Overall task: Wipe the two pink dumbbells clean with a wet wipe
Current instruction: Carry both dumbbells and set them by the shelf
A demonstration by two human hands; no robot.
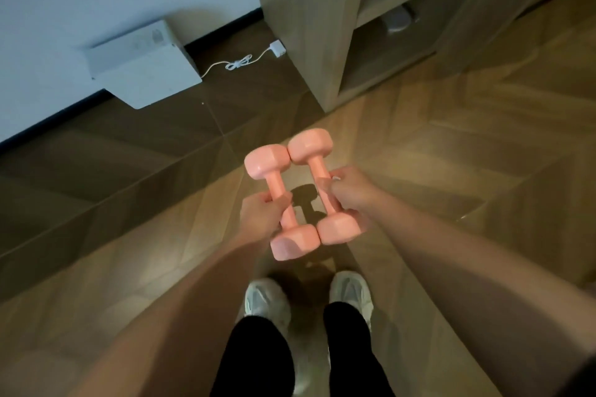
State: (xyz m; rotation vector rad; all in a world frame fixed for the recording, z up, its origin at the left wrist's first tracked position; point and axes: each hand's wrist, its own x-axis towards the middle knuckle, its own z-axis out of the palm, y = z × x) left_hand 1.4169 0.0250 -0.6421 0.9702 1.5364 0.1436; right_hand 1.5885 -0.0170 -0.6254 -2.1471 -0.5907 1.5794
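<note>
**Two dumbbells in hand, no wiping yet**

Two hands, one bar each. L hand (261, 213) curls round the shaft of the left dumbbell (266, 161), and R hand (350, 193) wraps the shaft of the right dumbbell (309, 145). Both bars hang mid-air at frame centre, side by side, heads touching at 12 and at 6. There's a small white bit (337, 178) at the R fingertips; wipe or nail, can't tell.

Step, as I read it: carrying, pre-wipe. Next move prob needs one hand freed and a wet wipe taken up.

Dumbbells look smooth w/ a matte pink coating, faceted heads and slim round shafts. Below is a herringbone wood floor (419, 138). White box (142, 68) at 10, pale wood shelf unit (309, 26) at 1, light trainers (267, 300) at 6.
</note>
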